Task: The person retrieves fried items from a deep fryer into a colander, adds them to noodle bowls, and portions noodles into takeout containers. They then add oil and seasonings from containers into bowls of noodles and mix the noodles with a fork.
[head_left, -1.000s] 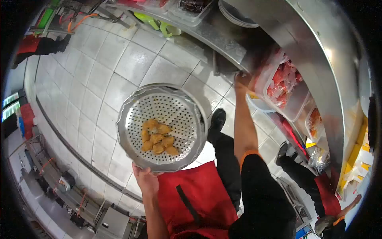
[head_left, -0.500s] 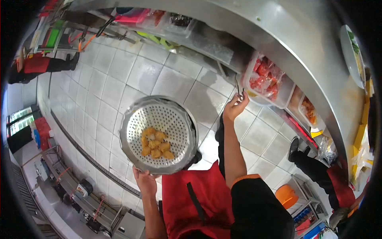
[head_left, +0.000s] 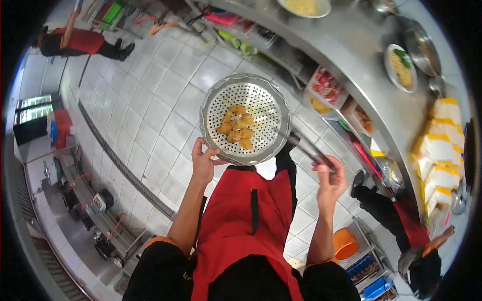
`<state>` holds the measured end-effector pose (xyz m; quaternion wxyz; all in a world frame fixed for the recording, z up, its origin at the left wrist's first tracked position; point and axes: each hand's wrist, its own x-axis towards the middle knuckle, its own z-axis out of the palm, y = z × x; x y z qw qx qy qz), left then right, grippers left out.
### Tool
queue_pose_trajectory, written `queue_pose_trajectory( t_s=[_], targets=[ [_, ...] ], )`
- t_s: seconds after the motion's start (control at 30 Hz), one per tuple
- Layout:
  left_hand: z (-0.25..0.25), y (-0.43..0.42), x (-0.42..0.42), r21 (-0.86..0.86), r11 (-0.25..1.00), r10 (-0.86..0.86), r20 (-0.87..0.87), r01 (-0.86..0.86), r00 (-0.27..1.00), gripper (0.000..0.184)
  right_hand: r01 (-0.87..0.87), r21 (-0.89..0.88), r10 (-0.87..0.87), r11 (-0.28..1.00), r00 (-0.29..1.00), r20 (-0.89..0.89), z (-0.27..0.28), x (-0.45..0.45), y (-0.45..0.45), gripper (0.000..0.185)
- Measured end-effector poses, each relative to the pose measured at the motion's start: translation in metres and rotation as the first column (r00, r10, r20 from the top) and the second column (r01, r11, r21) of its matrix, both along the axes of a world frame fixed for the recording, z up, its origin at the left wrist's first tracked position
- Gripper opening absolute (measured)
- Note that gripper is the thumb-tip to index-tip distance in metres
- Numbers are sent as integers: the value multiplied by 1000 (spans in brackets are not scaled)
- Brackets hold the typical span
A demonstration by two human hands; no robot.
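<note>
A round metal colander [head_left: 271, 100] with a wavy rim has several golden-brown fried pieces [head_left: 236, 128] lying on its perforated bottom. My left hand [head_left: 205, 159] grips the colander's near left rim, thumb on top. On the right, my right hand [head_left: 331, 180] is closed around a pair of dark metal tongs [head_left: 314, 152], slightly blurred, whose far end reaches the colander's right rim. Whether the tongs' tips touch the rim, I cannot tell.
A long steel counter [head_left: 346, 50] curves along the right, bearing noodle plates [head_left: 400, 67] and yellow-white packets [head_left: 442, 160]. Tubs of red packets [head_left: 326, 86] sit beneath. One person [head_left: 83, 42] is at upper left, another [head_left: 401, 220] at lower right. An orange bucket [head_left: 345, 244] stands nearby.
My right hand has come back from the shelf, first showing the tongs half a second ago, and brought them beside the colander. The colander in my left hand has moved up and right in view.
</note>
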<state>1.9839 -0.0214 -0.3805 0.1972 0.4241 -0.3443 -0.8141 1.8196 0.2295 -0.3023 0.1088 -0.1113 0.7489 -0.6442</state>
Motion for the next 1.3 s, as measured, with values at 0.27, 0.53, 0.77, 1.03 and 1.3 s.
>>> queue_pose_trajectory(
  t_s=[0.27,0.53,0.77,1.03,1.3],
  targets=[
    [91,-19,-24,-136,957,-276,-139,258,951,29,-107,581,434,807,774,-461,106,16,-57,33],
    [145,-28,-29,-205,910,-409,-304,360,860,28,65,517,312,854,730,-607,191,33,-19,35],
    [182,-26,-33,-154,920,-391,-411,360,823,29,159,487,340,859,533,-775,194,32,-70,31],
    [196,-36,-121,-134,922,-387,-299,364,872,25,219,256,38,942,686,-727,220,-60,-63,23],
    [193,-86,-135,-146,930,-365,-243,338,899,27,410,237,-114,881,670,-734,183,-184,-43,22]
  ],
)
